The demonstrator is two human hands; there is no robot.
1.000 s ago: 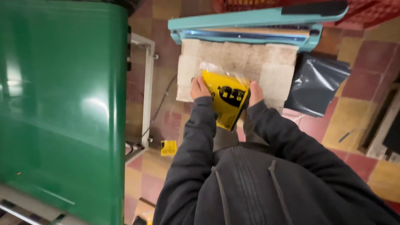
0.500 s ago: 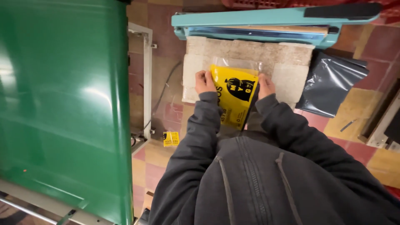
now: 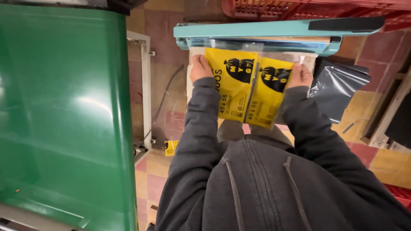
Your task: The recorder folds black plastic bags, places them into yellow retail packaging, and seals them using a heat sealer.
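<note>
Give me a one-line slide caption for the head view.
Both hands, left hand and right hand, hold a yellow packet at a teal heat sealer.

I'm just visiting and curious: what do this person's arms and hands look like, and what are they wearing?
Both arms are covered to the wrists by the long sleeves of a dark grey zip-up hoodie with two drawstrings. The left hand and right hand are bare: no gloves, rings or watch visible.

I see the packet (image 3: pixel 246 87) held between my hands, left (image 3: pixel 200 68) at nine o'clock, right (image 3: pixel 299 76) at three, the sealer (image 3: pixel 257 36) at twelve, a bin (image 3: pixel 64 111) far at nine, bags (image 3: pixel 338 87) at three.
</note>
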